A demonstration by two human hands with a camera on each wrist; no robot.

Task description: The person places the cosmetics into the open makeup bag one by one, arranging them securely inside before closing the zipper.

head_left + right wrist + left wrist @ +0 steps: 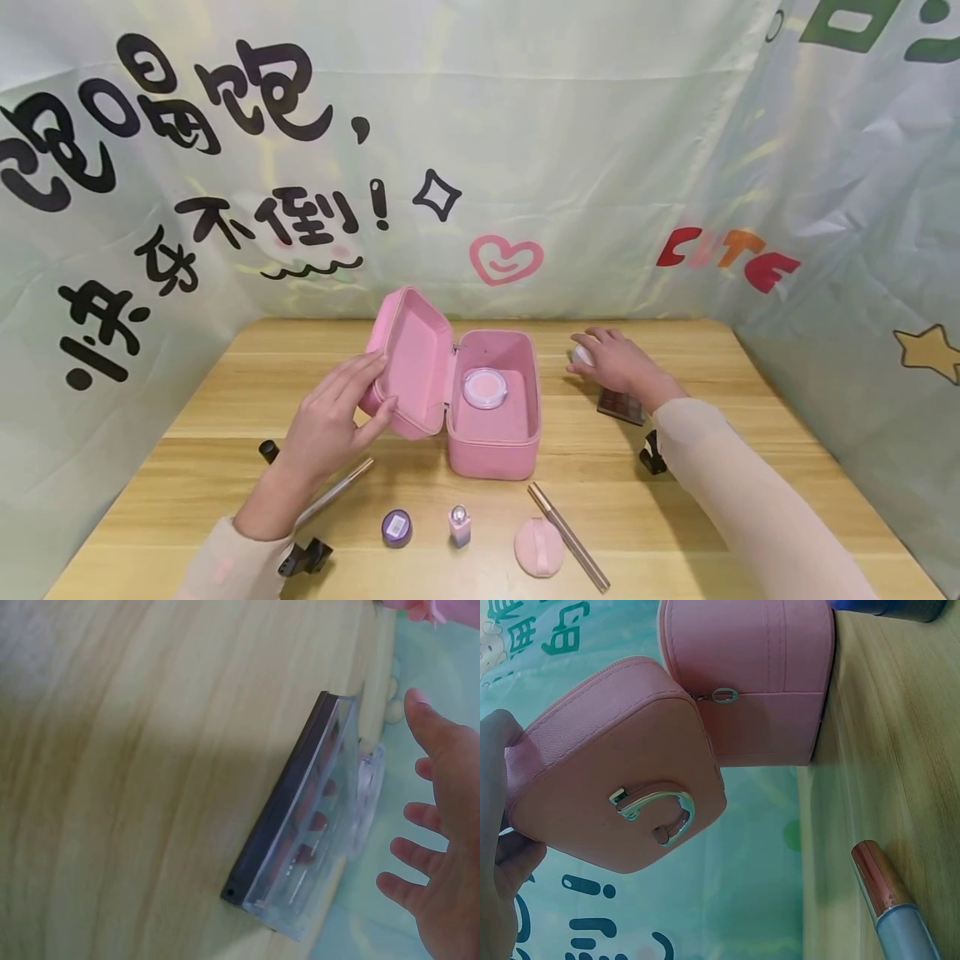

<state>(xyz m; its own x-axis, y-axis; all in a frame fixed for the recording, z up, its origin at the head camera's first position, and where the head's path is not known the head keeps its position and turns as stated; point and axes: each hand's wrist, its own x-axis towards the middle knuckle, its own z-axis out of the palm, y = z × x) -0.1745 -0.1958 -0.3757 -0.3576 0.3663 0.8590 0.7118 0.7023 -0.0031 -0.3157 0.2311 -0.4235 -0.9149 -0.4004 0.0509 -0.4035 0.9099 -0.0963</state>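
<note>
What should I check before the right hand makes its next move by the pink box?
1. Box open: ok. Its lid is swung out to the side.
2. Lid held: ok. The left hand grips its edge.
3. Space inside: ok. I can see just one round compact in there.
4. Right hand gripping the white round thing: not ok. It's right by it, but its fingers look spread.
5. White round thing shut properly: cannot tell. The hand hides part of it.
6. Everything packed: not ok. The puff, purple jar and little bottle are among the things out on the table.
</note>
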